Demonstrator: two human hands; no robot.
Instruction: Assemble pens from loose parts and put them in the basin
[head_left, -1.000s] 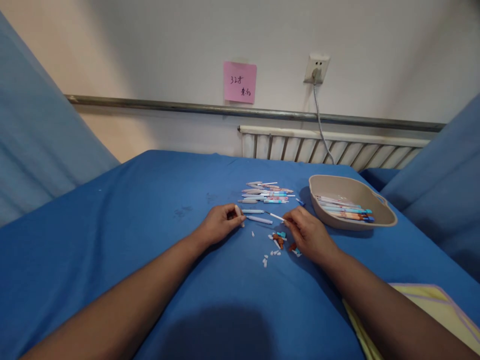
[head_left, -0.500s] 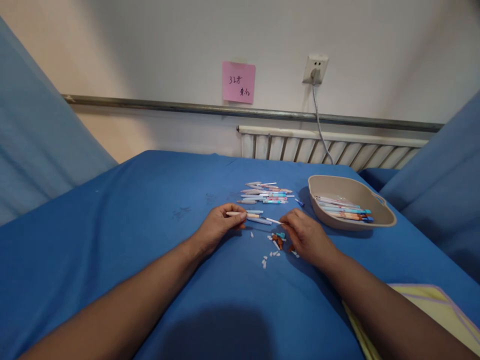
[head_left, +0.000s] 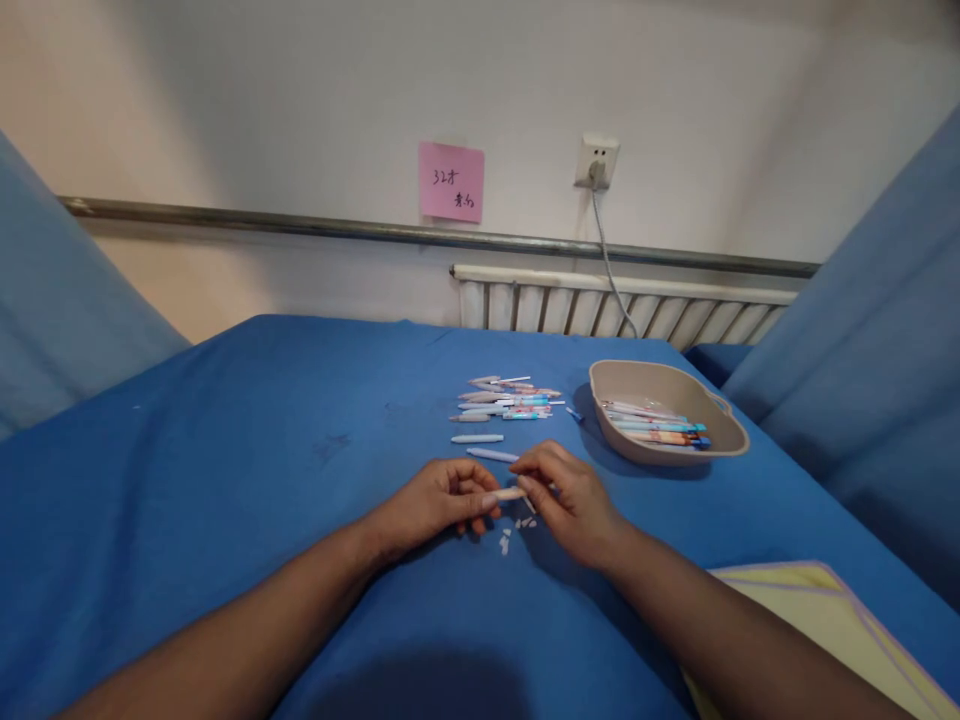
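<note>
Head view: your two hands meet over the middle of the blue-covered tabletop (head_left: 262,450), sharing one pale pen barrel (head_left: 510,493). Your left hand (head_left: 439,500) has its fingers curled and pinches the barrel's left end between thumb and forefinger. Your right hand (head_left: 570,500) closes its fingertips on the other end, so the barrel lies nearly level between them, just above the cloth.

A few small white pieces (head_left: 504,543) lie scattered right below the barrel, near your fingertips. Two loose barrels (head_left: 477,438) lie just beyond your hands, one nearly touching the right-hand knuckles. Farther back sits a pile of pen parts (head_left: 506,397), white, blue and pink, laid roughly side by side.

To the right of that pile stands a beige tray (head_left: 660,452) with several finished pens (head_left: 656,425) lying along its floor, well apart from your right hand.

On the wall behind are a pink note (head_left: 451,182), a wall socket (head_left: 597,160) with a cord plugged in, and a radiator (head_left: 600,305). A yellow cloth (head_left: 817,620) covers the near right corner beside your right forearm.
</note>
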